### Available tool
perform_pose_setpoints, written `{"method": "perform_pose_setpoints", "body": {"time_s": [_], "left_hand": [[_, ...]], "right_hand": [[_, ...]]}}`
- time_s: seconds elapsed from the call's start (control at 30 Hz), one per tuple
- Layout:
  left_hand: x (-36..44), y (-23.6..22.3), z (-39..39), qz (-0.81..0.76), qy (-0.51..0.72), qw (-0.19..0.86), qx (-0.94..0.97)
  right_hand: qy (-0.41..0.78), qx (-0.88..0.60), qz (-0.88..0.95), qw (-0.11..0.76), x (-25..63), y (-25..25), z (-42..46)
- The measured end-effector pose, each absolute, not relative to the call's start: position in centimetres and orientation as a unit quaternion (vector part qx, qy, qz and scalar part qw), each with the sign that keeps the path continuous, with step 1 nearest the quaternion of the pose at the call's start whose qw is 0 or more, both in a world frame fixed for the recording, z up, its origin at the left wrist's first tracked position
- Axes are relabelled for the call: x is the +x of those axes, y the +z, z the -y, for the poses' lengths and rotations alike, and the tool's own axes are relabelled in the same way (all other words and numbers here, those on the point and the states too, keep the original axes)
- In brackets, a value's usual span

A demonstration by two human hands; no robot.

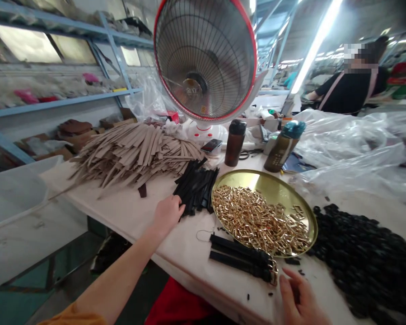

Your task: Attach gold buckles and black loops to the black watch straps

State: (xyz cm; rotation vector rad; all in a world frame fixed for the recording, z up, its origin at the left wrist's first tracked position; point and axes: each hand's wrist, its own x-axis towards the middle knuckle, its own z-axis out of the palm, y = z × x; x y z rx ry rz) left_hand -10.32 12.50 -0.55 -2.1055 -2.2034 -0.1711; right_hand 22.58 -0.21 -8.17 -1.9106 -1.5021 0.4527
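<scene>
My left hand (169, 211) is closed at the near left edge of a pile of black strips (198, 187), its curled fingers on a strip there; the fingertips are partly hidden. On the table's front side lie bundled black straps (240, 259) with gold buckles (273, 271) at their right ends. Just right of those buckles is my right hand (299, 295), thumb and fingers apart, nothing visible between them. A round gold tray (273, 185) behind the straps bears a heap of small gold buckles (257, 219).
Tan strips (138, 153) are heaped at the back left. A heap of small black pieces (368, 257) spreads at the right. Behind the tray stand a brown bottle (235, 143), a tilted green-topped bottle (284, 146), a phone (211, 145) and a large round heater (206, 58). A person (350, 85) is farther back.
</scene>
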Motion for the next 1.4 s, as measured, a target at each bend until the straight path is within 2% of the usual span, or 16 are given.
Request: {"method": "perform_pose_setpoints", "body": {"time_s": [0.13, 0.3, 0.4, 0.5, 0.6, 0.73, 0.87, 0.93, 1.07, 1.27, 1.33, 1.4], "left_hand": [[-10.1, 1.1, -11.8, 0.725, -0.081, 0.046, -0.683], [-8.8, 5.9, -9.4, 0.68, -0.282, 0.074, -0.673], [-7.7, 8.8, -6.7, 0.647, -0.368, 0.007, -0.667], [-6.5, 9.6, -4.2, 0.585, -0.427, -0.165, -0.669], [-4.6, 7.2, -1.9, 0.528, -0.377, -0.393, -0.652], [-0.8, 0.8, 1.9, 0.481, -0.242, -0.611, -0.581], [2.2, -3.4, 4.6, 0.447, -0.135, -0.712, -0.525], [2.9, -3.6, 4.5, 0.442, -0.112, -0.724, -0.518], [3.6, -1.7, 2.2, 0.444, -0.147, -0.736, -0.49], [5.5, 0.4, -1.0, 0.395, -0.194, -0.837, -0.324], [6.1, 0.4, -1.7, 0.388, -0.197, -0.857, -0.277], [6.4, 0.3, -2.2, 0.383, -0.195, -0.868, -0.25]], "right_hand": [[0.16, -0.719, 0.585, 0.341, 22.4, -8.2, 0.3], [0.161, -0.695, 0.589, 0.38, 21.9, -7.9, 0.2], [0.14, -0.677, 0.575, 0.437, 22.3, -7.7, 0.3], [0.076, -0.701, 0.562, 0.432, 24.4, -7.0, 0.4], [0.011, -0.745, 0.548, 0.38, 27.9, -5.8, -0.2], [-0.037, -0.776, 0.55, 0.305, 32.1, -4.2, -2.5], [-0.055, -0.796, 0.568, 0.2, 33.2, -4.1, -5.3], [-0.066, -0.805, 0.567, 0.16, 33.1, -4.4, -6.4], [-0.075, -0.806, 0.575, 0.114, 33.3, -4.7, -7.9], [-0.057, -0.788, 0.601, 0.116, 34.4, -4.1, -8.1], [-0.042, -0.78, 0.601, 0.167, 33.7, -3.5, -7.3], [0.02, -0.758, 0.583, 0.293, 32.2, -2.8, -5.8]]}}
